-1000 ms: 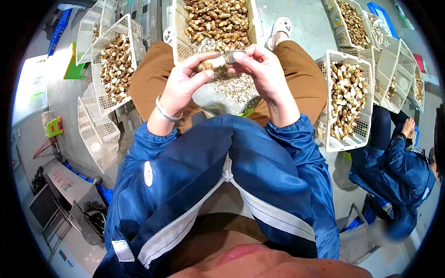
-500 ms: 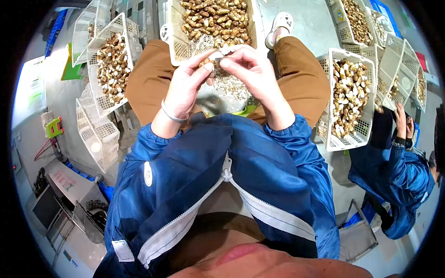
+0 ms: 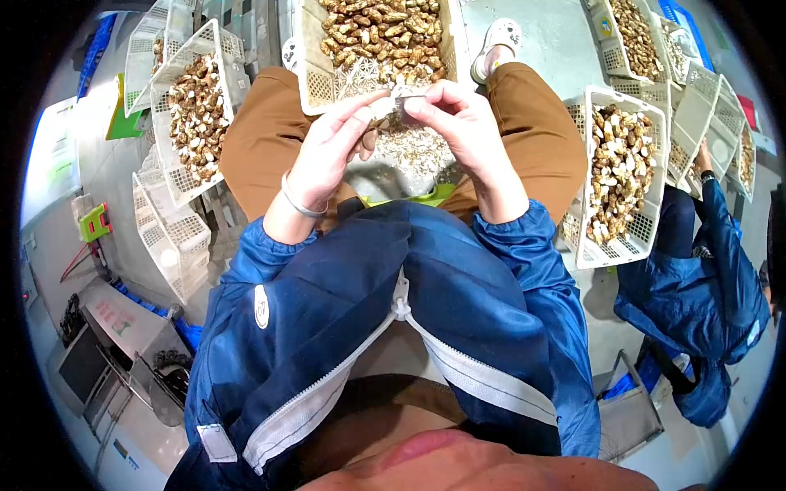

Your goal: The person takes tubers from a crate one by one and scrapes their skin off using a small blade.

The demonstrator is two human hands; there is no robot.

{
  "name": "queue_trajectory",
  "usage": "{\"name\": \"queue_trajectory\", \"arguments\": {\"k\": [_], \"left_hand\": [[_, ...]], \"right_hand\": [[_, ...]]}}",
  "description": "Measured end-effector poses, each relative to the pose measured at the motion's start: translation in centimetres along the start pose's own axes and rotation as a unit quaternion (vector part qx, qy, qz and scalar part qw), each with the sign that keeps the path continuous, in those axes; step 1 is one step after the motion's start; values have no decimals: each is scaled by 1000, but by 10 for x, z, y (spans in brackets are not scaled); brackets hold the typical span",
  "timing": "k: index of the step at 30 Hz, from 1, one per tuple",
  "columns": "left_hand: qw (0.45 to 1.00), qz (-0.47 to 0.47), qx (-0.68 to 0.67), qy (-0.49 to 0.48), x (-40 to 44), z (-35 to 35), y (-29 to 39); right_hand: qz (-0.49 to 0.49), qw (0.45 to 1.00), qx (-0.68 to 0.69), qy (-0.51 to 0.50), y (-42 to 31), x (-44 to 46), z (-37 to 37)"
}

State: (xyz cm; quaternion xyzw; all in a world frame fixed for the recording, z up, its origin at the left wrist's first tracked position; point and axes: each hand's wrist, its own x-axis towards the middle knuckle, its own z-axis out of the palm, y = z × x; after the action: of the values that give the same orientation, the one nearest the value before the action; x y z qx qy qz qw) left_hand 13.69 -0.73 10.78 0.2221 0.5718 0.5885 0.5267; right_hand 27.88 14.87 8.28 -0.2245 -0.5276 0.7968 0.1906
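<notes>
Grey floor [image 3: 540, 49], co-worker's arm [image 3: 715, 200] now outstretched, left grip [image 3: 327, 151] pinching mushroom [image 3: 381, 107], right grip [image 3: 467, 131] pinching metal tool [image 3: 400, 104]

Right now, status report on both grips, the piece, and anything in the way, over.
Left grip holding pale piece. Right grip pinching small metal tool close by. Crate just beyond, nothing visibly blocking.
</notes>
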Motion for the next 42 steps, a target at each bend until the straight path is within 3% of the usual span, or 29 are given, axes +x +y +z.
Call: {"name": "queue_trajectory", "arguments": {"k": [4, 7, 10, 11, 13, 15, 18, 20, 23, 24, 25, 29, 30, 33, 35, 37, 40, 42], "left_hand": [[999, -30, -39, 16, 1, 2, 0], [994, 42, 91, 46, 0, 6, 0], [984, 71, 151, 67, 3, 5, -10], [991, 47, 108, 59, 1, 5, -9], [998, 5, 33, 52, 0, 5, -3], [998, -30, -30, 49, 0, 4, -3], [982, 62, 158, 84, 1, 6, -11], [978, 83, 159, 110, 0, 11, -14], [995, -54, -2, 81, 0, 14, 5], [986, -63, -119, 95, 0, 15, 1], [982, -80, -137, 97, -1, 19, 9], [992, -51, -79, 87, 2, 15, 0], [994, -46, -48, 90, 2, 16, 0], [975, -76, -205, 32, 1, 12, -1], [965, -116, -230, 56, 0, 18, 7], [956, -121, -265, 27, 4, 14, 1], [940, -167, -293, 47, 2, 11, 2], [934, -160, -318, 0, 2, 4, -3]], "right_hand": [[-24, 1000, 6, -11, 0, -1, 0], [-95, 994, -42, -22, 1, -3, 8], [-44, 992, -119, -27, -3, -4, 3], [-29, 992, -124, -17, -4, -2, 3], [41, 998, 47, -12, 0, 2, -1], [36, 996, 81, -8, 3, -1, 0], [-92, 990, -98, -31, 10, -3, 7], [-36, 998, -27, -32, -1, -2, 5], [17, 999, 33, -29, 0, 1, -2], [25, 998, 56, -30, 2, 0, -2], [34, 996, 79, -29, 1, -1, -2], [-87, 981, -168, -45, -1, -6, 7], [-76, 988, -126, -43, 0, -4, 4], [2, 999, -40, -15, -2, -1, -3], [-6, 1000, -13, -23, 0, -1, -2], [-109, 990, -78, -50, 3, -5, 9], [-29, 998, -35, -34, -8, -5, 3], [-19, 999, 1, -42, -4, -4, 0]]}}
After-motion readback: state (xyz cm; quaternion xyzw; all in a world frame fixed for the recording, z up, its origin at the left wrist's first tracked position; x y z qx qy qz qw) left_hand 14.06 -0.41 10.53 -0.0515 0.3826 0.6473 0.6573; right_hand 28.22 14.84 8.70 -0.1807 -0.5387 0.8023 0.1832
